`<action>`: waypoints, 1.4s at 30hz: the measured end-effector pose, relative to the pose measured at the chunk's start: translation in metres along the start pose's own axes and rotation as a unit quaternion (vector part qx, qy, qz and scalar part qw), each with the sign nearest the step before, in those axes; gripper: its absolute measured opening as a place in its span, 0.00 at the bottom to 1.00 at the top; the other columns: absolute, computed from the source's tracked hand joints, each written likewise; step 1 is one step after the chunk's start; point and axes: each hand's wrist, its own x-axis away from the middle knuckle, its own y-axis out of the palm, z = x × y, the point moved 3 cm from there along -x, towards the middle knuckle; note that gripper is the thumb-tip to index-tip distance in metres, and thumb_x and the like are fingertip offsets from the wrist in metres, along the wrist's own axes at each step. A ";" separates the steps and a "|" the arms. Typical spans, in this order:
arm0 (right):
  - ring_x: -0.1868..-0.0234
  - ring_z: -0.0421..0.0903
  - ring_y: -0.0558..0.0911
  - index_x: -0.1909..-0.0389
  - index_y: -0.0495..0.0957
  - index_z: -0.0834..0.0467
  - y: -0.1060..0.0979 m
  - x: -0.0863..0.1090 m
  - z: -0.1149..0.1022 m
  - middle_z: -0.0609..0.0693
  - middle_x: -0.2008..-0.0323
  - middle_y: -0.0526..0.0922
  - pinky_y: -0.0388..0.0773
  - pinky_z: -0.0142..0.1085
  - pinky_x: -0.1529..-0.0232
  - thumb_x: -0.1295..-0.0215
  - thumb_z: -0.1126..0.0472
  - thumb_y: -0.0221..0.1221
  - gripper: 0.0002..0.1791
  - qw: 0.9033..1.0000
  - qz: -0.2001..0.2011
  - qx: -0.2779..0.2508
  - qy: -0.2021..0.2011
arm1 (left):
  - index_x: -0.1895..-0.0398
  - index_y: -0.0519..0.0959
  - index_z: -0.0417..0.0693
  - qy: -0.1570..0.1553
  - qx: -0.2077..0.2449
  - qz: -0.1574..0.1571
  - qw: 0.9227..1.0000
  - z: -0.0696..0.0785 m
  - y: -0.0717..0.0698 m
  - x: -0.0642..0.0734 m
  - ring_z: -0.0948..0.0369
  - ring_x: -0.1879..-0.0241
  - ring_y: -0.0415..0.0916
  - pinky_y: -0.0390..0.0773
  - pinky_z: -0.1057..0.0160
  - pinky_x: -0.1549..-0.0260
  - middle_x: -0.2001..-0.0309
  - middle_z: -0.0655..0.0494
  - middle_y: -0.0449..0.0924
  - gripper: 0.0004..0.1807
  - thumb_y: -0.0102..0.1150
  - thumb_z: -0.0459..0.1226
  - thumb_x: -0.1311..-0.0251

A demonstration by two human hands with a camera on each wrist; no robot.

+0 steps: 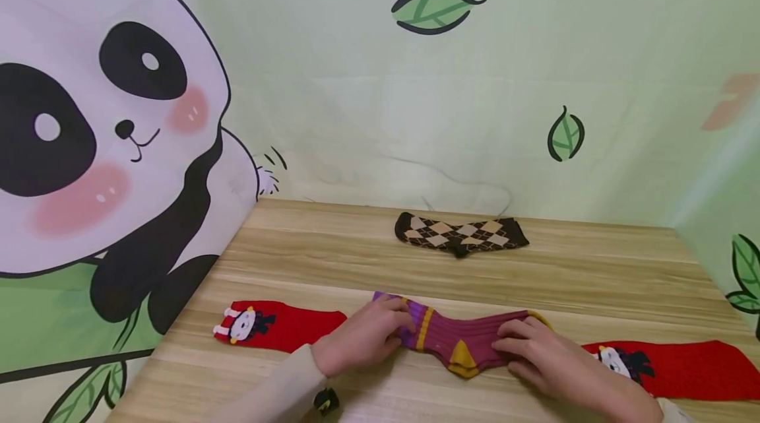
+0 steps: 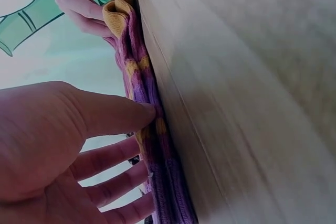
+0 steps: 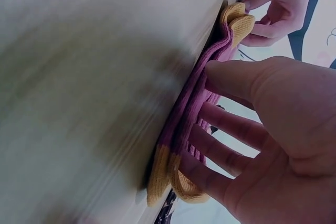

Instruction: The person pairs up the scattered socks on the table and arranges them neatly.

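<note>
A pair of purple ribbed socks (image 1: 463,337) with mustard heels, toes and stripes lies flat and stacked on the wooden table. My left hand (image 1: 371,334) rests on the cuff end, thumb along the near edge and fingers over the top. In the left wrist view the fingers of that hand (image 2: 79,145) look loosely extended. Over the toe end lies my right hand (image 1: 549,357), touching the fabric. The right wrist view shows its thumb at the sock edge and its fingers (image 3: 226,129) spread across the top. Both layers of the socks (image 3: 191,98) show there.
A red sock (image 1: 297,327) with a white animal figure lies left, partly behind my left hand. Another red sock (image 1: 695,367) lies right, partly behind my right arm. Brown argyle socks (image 1: 463,235) lie farther back. A panda-printed backdrop (image 1: 332,80) surrounds the table (image 1: 309,264).
</note>
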 end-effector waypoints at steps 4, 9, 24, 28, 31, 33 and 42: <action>0.47 0.48 0.77 0.49 0.87 0.51 -0.001 -0.002 0.003 0.45 0.47 0.80 0.81 0.47 0.48 0.34 0.59 0.68 0.13 1.000 0.013 0.004 -0.002 | 0.58 0.87 0.49 0.000 -0.004 -0.004 1.000 -0.003 0.000 -0.007 0.62 0.53 0.75 0.78 0.65 0.48 0.55 0.57 0.82 0.08 0.69 0.30 0.39; 0.49 0.48 0.78 0.50 0.87 0.51 -0.002 -0.008 0.012 0.46 0.49 0.80 0.81 0.47 0.50 0.34 0.60 0.68 0.12 1.000 0.026 -0.007 -0.015 | 0.60 0.87 0.48 0.002 -0.009 0.001 1.000 -0.005 0.000 -0.016 0.60 0.53 0.76 0.78 0.62 0.49 0.56 0.56 0.82 0.09 0.68 0.27 0.41; 0.49 0.53 0.80 0.50 0.86 0.55 -0.011 -0.022 0.034 0.53 0.48 0.81 0.80 0.52 0.49 0.33 0.63 0.67 0.12 0.999 0.026 -0.035 -0.011 | 0.57 0.87 0.50 -0.029 -0.032 -0.024 0.999 -0.015 -0.002 -0.042 0.58 0.54 0.77 0.78 0.61 0.51 0.53 0.54 0.83 0.11 0.68 0.27 0.41; 0.50 0.54 0.80 0.50 0.86 0.55 -0.010 -0.025 0.038 0.53 0.49 0.81 0.80 0.52 0.49 0.33 0.63 0.67 0.11 0.999 0.031 -0.033 -0.011 | 0.57 0.87 0.50 -0.046 -0.034 -0.033 0.998 -0.015 -0.003 -0.046 0.57 0.52 0.77 0.78 0.61 0.50 0.51 0.53 0.83 0.11 0.69 0.28 0.41; 0.50 0.54 0.80 0.51 0.86 0.57 -0.011 -0.028 0.042 0.54 0.49 0.81 0.80 0.53 0.48 0.33 0.64 0.67 0.11 0.999 0.036 -0.032 -0.012 | 0.58 0.87 0.49 -0.046 -0.034 -0.034 0.998 -0.016 -0.004 -0.050 0.57 0.54 0.77 0.79 0.61 0.51 0.52 0.53 0.83 0.11 0.69 0.27 0.41; 0.50 0.54 0.80 0.51 0.86 0.57 -0.011 -0.030 0.045 0.55 0.49 0.81 0.80 0.53 0.49 0.34 0.65 0.67 0.11 0.999 0.041 -0.032 -0.015 | 0.58 0.87 0.49 -0.043 -0.040 -0.034 0.998 -0.018 -0.003 -0.054 0.57 0.55 0.78 0.79 0.61 0.52 0.53 0.53 0.83 0.11 0.69 0.27 0.42; 0.47 0.58 0.80 0.50 0.86 0.59 -0.015 -0.041 0.063 0.59 0.48 0.81 0.78 0.56 0.45 0.33 0.66 0.66 0.11 0.998 0.038 -0.046 0.017 | 0.58 0.86 0.50 -0.053 -0.069 -0.038 0.996 -0.030 0.001 -0.075 0.56 0.55 0.79 0.80 0.61 0.52 0.54 0.53 0.83 0.12 0.70 0.27 0.43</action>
